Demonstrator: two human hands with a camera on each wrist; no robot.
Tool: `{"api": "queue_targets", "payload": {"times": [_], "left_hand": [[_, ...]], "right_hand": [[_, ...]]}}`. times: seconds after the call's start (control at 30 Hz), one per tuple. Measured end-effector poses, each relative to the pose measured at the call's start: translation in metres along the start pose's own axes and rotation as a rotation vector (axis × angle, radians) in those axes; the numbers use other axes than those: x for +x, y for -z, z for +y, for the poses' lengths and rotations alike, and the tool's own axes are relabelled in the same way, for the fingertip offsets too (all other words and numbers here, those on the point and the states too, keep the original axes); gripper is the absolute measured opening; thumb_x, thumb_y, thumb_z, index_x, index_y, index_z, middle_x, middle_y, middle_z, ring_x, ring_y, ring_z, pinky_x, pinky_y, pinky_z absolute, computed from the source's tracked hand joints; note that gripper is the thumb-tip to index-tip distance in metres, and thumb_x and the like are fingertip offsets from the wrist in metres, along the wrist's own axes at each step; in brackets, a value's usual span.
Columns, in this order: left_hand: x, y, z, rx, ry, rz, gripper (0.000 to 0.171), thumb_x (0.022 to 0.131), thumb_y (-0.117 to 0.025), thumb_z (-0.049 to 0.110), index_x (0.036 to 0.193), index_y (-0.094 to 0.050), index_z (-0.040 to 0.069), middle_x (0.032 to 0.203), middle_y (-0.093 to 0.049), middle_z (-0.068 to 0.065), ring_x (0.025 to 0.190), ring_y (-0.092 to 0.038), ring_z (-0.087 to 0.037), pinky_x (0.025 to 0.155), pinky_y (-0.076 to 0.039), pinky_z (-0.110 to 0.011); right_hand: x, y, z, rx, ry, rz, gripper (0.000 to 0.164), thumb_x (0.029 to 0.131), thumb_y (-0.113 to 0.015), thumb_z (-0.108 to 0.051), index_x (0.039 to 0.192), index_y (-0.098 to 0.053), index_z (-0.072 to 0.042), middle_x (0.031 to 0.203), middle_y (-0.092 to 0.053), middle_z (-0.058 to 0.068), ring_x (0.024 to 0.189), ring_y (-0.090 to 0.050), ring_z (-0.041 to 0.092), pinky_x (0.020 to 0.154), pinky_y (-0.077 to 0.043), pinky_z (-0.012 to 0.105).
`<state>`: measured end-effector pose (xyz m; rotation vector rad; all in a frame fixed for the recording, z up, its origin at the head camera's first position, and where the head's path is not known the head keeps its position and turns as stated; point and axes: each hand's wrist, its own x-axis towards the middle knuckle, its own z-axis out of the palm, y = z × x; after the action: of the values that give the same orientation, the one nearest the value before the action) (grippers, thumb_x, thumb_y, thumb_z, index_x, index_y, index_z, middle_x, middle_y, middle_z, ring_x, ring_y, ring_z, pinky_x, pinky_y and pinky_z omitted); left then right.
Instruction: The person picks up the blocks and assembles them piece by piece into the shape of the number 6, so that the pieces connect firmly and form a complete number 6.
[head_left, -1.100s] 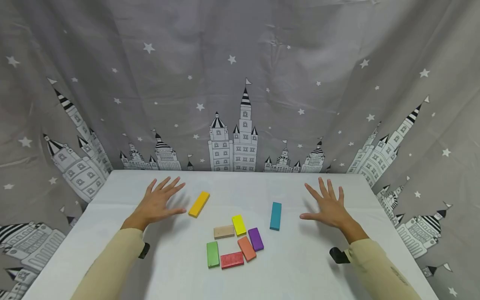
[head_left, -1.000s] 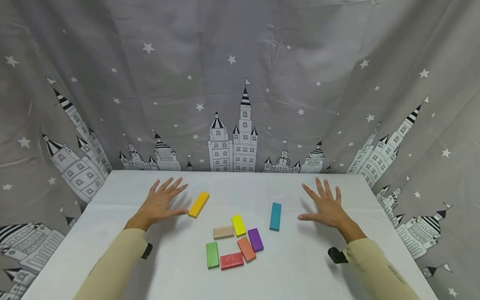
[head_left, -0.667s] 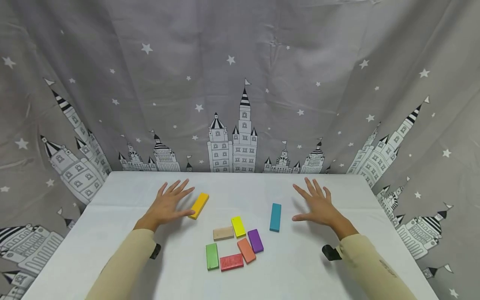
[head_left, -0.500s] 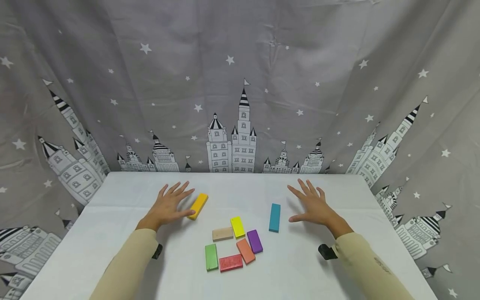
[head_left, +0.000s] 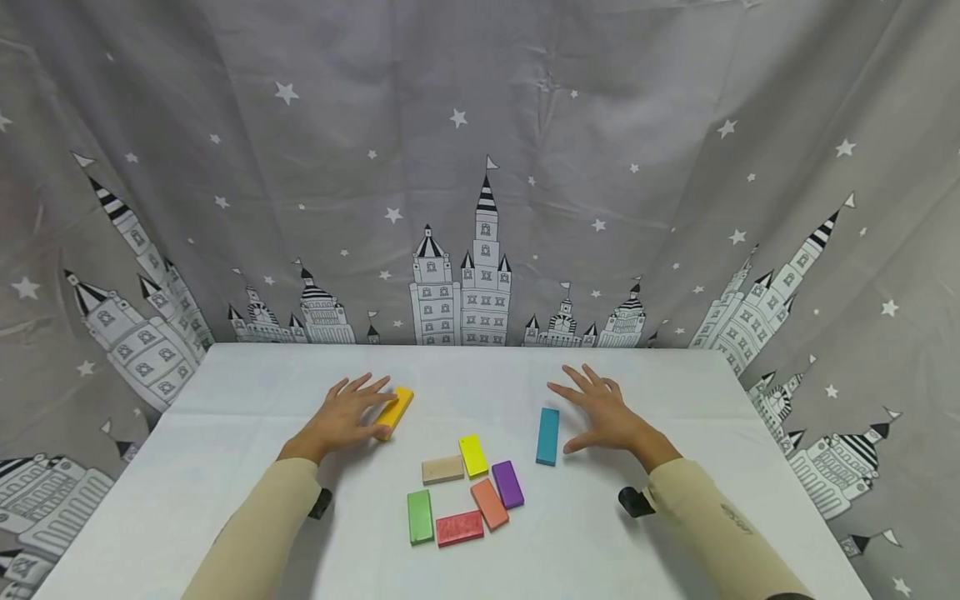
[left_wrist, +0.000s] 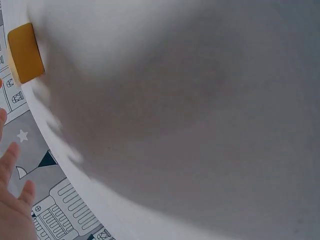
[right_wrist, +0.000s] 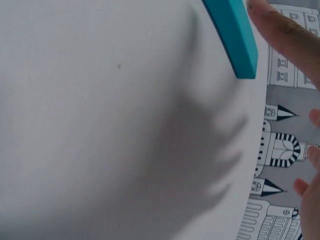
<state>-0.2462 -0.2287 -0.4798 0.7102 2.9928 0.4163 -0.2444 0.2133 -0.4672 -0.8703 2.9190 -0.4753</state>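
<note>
Two rectangular blocks lie beside the hands on a white tabletop. The amber block, at left, has a diagonal long axis: near end toward the left, far end toward the right. The teal block, at right, has its long axis almost near-to-far, far end inclined slightly right. The left hand is spread at the amber block without grasping it; the thumb overlaps the near end in the head view, and contact cannot be determined. The right hand is likewise spread and grasps nothing, its thumb just right of the teal block.

Six further blocks form a cluster nearer the viewer. Long axes: beige block and red block, approximately left to right; green block, near to far; yellow block, coral block and purple block, far ends inclined left. The right sleeve bears a dark marking, too small to read.
</note>
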Motion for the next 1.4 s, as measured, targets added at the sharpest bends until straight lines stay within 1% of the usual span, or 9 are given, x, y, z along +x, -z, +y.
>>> {"api": "queue_targets", "payload": {"times": [0.13,0.3,0.53,0.7,0.87,1.0,1.13,1.23,1.4], "left_hand": [[0.002,-0.001,0.0,-0.042,0.001,-0.035,0.057,0.086,-0.068,0.043,0.131,-0.059,0.008,0.149,-0.04,-0.017,0.138,-0.026,-0.045,0.11,-0.014,-0.066],[0.004,-0.002,-0.002,-0.048,-0.007,-0.065,0.057,0.088,-0.068,0.038,0.134,-0.057,0.007,0.15,-0.04,-0.016,0.139,-0.027,-0.044,0.11,-0.016,-0.065],[0.007,-0.003,-0.002,-0.009,-0.013,-0.118,0.053,0.089,-0.067,0.036,0.133,-0.058,0.01,0.149,-0.041,-0.015,0.139,-0.026,-0.044,0.111,-0.015,-0.064],[0.007,-0.003,-0.001,0.029,-0.017,-0.13,0.052,0.09,-0.065,0.035,0.134,-0.058,0.011,0.149,-0.042,-0.013,0.139,-0.026,-0.043,0.111,-0.016,-0.063],[0.007,-0.003,0.0,0.046,-0.031,-0.131,0.053,0.09,-0.064,0.034,0.136,-0.056,0.01,0.148,-0.043,-0.011,0.139,-0.027,-0.043,0.111,-0.018,-0.062],[0.004,-0.002,-0.001,0.056,-0.04,-0.133,0.053,0.09,-0.064,0.034,0.137,-0.056,0.011,0.147,-0.046,-0.01,0.138,-0.03,-0.042,0.111,-0.019,-0.061],[0.0,-0.001,-0.002,0.075,-0.022,-0.148,0.053,0.089,-0.065,0.034,0.136,-0.056,0.012,0.146,-0.047,-0.009,0.135,-0.034,-0.042,0.11,-0.021,-0.06],[-0.001,-0.001,-0.002,0.048,-0.013,-0.149,0.052,0.089,-0.065,0.032,0.136,-0.056,0.012,0.146,-0.047,-0.009,0.134,-0.036,-0.042,0.109,-0.022,-0.061],[0.003,0.0,0.001,0.001,-0.03,-0.142,0.05,0.09,-0.063,0.029,0.136,-0.056,0.012,0.147,-0.045,-0.009,0.133,-0.038,-0.043,0.108,-0.024,-0.061]], "right_hand": [[0.004,-0.001,-0.005,-0.009,0.034,-0.047,0.097,0.063,-0.088,-0.042,0.146,-0.044,-0.019,0.158,-0.022,0.015,0.143,-0.013,0.046,0.106,-0.019,0.069],[0.008,-0.003,-0.009,0.023,0.054,-0.107,0.086,0.066,-0.087,-0.039,0.142,-0.05,-0.021,0.155,-0.029,0.012,0.142,-0.02,0.042,0.108,-0.02,0.067],[0.012,-0.002,-0.014,0.06,0.086,-0.174,0.07,0.072,-0.086,-0.028,0.135,-0.057,-0.019,0.149,-0.04,0.011,0.138,-0.031,0.036,0.108,-0.024,0.064],[0.016,-0.005,-0.017,0.045,0.12,-0.209,0.057,0.075,-0.083,-0.021,0.129,-0.063,-0.02,0.144,-0.045,0.008,0.135,-0.036,0.034,0.108,-0.028,0.061],[0.019,-0.008,-0.018,0.043,0.114,-0.228,0.047,0.077,-0.081,-0.019,0.122,-0.068,-0.021,0.142,-0.047,0.007,0.134,-0.037,0.033,0.107,-0.029,0.06],[0.021,-0.011,-0.021,0.053,0.115,-0.237,0.042,0.077,-0.08,-0.015,0.117,-0.07,-0.021,0.141,-0.047,0.006,0.133,-0.037,0.033,0.108,-0.029,0.059],[0.024,-0.013,-0.024,0.054,0.134,-0.249,0.038,0.077,-0.078,-0.012,0.114,-0.072,-0.022,0.14,-0.048,0.006,0.133,-0.038,0.033,0.108,-0.029,0.059],[0.025,-0.013,-0.025,0.05,0.138,-0.262,0.035,0.078,-0.077,-0.011,0.111,-0.073,-0.021,0.137,-0.05,0.006,0.132,-0.039,0.033,0.109,-0.03,0.057],[0.023,-0.009,-0.022,0.069,0.117,-0.278,0.032,0.079,-0.074,-0.004,0.109,-0.074,-0.018,0.132,-0.054,0.006,0.129,-0.042,0.033,0.109,-0.032,0.055]]}}
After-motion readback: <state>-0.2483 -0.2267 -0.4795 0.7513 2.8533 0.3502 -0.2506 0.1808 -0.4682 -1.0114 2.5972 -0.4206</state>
